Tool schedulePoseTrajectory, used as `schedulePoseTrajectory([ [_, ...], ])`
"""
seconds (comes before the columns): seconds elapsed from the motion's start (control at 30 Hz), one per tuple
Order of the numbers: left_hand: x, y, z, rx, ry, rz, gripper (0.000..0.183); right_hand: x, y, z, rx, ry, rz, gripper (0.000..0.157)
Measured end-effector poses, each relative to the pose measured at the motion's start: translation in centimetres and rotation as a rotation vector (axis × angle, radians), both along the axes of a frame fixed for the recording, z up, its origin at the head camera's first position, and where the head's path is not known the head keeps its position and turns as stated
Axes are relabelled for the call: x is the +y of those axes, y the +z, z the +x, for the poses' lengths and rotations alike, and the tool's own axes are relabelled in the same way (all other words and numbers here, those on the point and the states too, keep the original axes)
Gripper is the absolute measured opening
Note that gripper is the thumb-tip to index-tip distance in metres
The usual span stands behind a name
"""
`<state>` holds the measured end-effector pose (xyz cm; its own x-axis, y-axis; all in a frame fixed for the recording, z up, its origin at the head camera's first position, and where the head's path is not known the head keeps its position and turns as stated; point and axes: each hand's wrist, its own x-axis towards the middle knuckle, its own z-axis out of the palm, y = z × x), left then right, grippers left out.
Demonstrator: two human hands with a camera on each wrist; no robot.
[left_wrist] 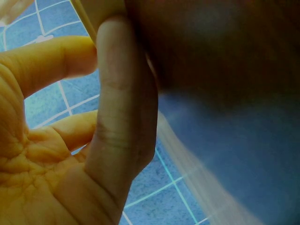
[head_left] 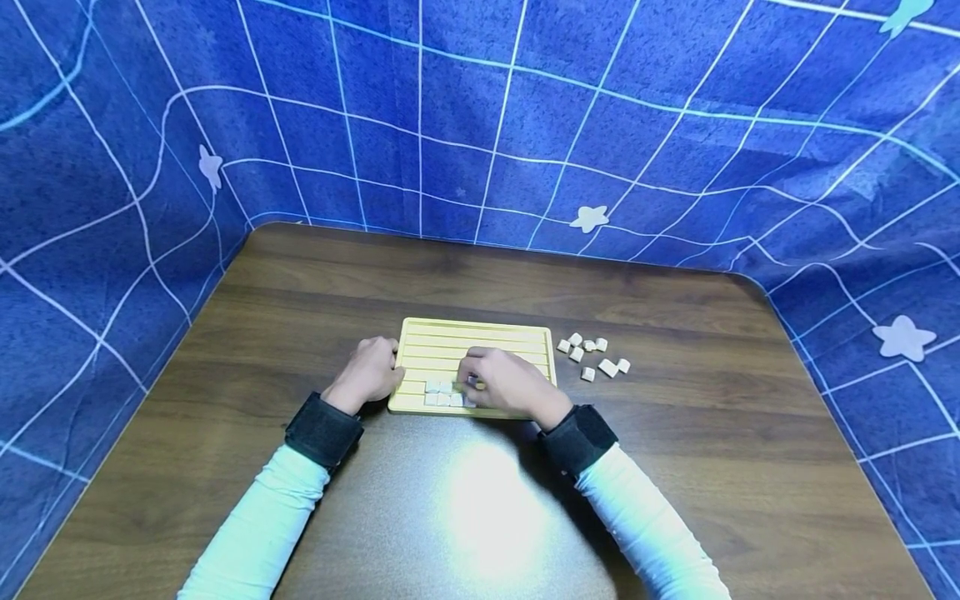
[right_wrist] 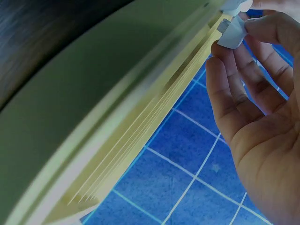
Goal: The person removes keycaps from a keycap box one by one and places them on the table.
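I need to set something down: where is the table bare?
Bare table lies between the yellow tray and blue cloth, right of the loose pieces, and left of the left hand. Crowded: the tray's near rows, with lined-up pieces and the right hand.

bench [head_left: 697, 392]: brown, wood-grained | behind bench and at both its sides: blue cloth [head_left: 457, 104] with pale grid lines [head_left: 512, 66] and light stars [head_left: 589, 218] | bench's near part: bright white glare [head_left: 495, 508]

With my left hand [left_wrist: 89, 133] I grip a yellow board [left_wrist: 96, 9] at its edge, blue gridded cloth [left_wrist: 150, 194] behind.
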<state>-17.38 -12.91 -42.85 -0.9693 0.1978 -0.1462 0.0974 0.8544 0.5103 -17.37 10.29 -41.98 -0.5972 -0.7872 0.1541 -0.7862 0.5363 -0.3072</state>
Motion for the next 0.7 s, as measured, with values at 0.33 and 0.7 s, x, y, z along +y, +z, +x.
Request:
schedulePoseTrajectory([
  [0.33,-0.1,0.1,-0.1,-0.027,-0.009,-0.008,0.017,2.5,0.4,-0.6,0.033,-0.024,-0.044,0.007],
  [0.7,-0.1,-0.1,-0.2,-0.018,-0.015,-0.015,0.018,6.6,0.2,-1.1,0.080,-0.102,-0.105,0.006],
])
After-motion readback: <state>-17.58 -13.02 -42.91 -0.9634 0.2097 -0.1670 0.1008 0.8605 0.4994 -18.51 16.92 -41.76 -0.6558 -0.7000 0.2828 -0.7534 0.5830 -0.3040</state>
